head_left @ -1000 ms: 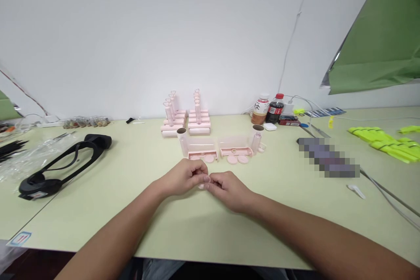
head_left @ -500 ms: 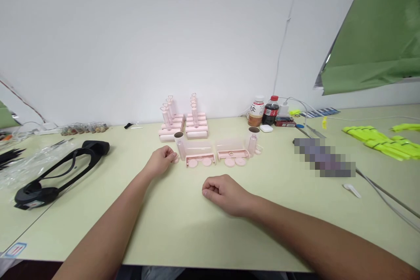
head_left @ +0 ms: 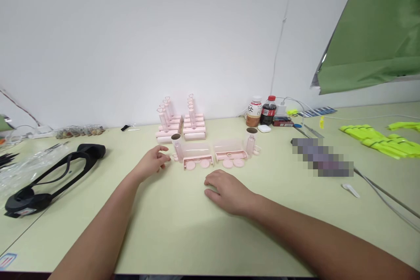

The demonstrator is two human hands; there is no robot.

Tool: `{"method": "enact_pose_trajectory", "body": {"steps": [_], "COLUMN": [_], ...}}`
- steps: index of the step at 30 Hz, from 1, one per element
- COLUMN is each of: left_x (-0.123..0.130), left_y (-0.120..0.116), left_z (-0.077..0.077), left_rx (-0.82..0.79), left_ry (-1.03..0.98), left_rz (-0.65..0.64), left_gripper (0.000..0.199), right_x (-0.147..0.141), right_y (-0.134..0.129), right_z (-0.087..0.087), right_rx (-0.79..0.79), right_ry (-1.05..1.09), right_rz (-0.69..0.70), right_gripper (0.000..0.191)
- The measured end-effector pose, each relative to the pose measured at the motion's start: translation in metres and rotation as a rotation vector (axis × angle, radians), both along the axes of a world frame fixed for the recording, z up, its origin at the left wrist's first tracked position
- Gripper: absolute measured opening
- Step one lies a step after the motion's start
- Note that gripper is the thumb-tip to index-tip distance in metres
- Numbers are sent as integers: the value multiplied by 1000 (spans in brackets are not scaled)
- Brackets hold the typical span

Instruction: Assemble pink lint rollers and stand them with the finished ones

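My left hand (head_left: 151, 163), fingers apart and empty, is just left of a small pink heart-looped cap (head_left: 173, 157). Beside that cap stand a clear pink bottle (head_left: 179, 152) and a white roll (head_left: 176, 138) with a brown core. My right hand (head_left: 229, 190) lies open on the table, nearer to me than a pink trough-shaped case (head_left: 198, 160) with a clear cover. Another such case (head_left: 230, 155) lies to its right. Pink discs (head_left: 190, 165) lie before both cases. Farther right are a second clear bottle (head_left: 250, 146), roll (head_left: 252, 131) and cap (head_left: 257, 150).
Several pink cases with upright heart-topped bottles (head_left: 164, 119) stand by the wall. A cola bottle (head_left: 268, 113) and a white-capped bottle (head_left: 254, 113) are at back right. A black headset (head_left: 52, 179) lies left; neon-yellow strips (head_left: 377, 138), a blurred-out object (head_left: 321, 157) and cables lie right.
My left hand has let go of the small pink cap, drawn slightly left and spread its fingers. My right hand's curled fingers have loosened and stretched out. The view has shifted slightly.
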State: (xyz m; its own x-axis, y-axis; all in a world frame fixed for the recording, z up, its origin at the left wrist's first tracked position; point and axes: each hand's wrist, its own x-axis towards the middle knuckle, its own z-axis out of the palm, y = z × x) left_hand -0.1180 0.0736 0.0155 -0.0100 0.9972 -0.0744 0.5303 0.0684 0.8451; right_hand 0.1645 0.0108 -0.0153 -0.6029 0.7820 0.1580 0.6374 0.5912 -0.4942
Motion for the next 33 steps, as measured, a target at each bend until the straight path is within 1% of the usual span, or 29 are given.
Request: {"method": "enact_pose_trajectory", "body": {"steps": [2,3,4,6,8,10,11,13,14,16,19,22,24,27,30,32,33], "left_x": [-3,-2,1,14,33,53,62,78,85,93,99,101,100,97,95,93,92], "left_y": [1,3,5,10,20,35,44,65,76,97,121,130,128,115,87,61,46], "left_z": [18,29,40,63,83,99,105,114,117,121,122,124,128,142,163,175,177], "left_rx": [90,145,191,248,314,405,444,485,495,462,349,311,323,399,565,686,742], "left_ry": [-9,0,28,165,321,484,579,773,860,984,1060,1065,1068,1012,801,601,499], "left_rz": [129,170,176,159,97,15,-23,-89,-93,-102,-160,-197,-207,-173,-65,10,43], "left_gripper": [32,27,25,22,22,26,32,45,49,53,50,37,29,24,19,17,17], "right_x": [-1,-1,-1,-2,-2,-2,-2,-1,-1,-1,-1,-1,-2,-4,-4,-1,1], "right_y": [0,0,0,1,1,0,0,0,0,1,3,3,3,2,4,9,12], "right_z": [0,1,1,3,4,4,4,4,4,4,2,1,1,0,1,3,5], "right_rx": [-2,-2,-1,4,11,15,15,15,16,20,38,56,42,-55,-150,-134,-109], "right_ry": [4,6,8,15,24,34,37,37,37,35,24,9,30,194,464,628,712], "right_rz": [12,17,22,25,29,34,39,53,61,79,113,142,126,-12,-140,-195,-230], "right_gripper": [13,14,14,13,11,11,11,11,11,13,16,17,18,18,17,18,18]}}
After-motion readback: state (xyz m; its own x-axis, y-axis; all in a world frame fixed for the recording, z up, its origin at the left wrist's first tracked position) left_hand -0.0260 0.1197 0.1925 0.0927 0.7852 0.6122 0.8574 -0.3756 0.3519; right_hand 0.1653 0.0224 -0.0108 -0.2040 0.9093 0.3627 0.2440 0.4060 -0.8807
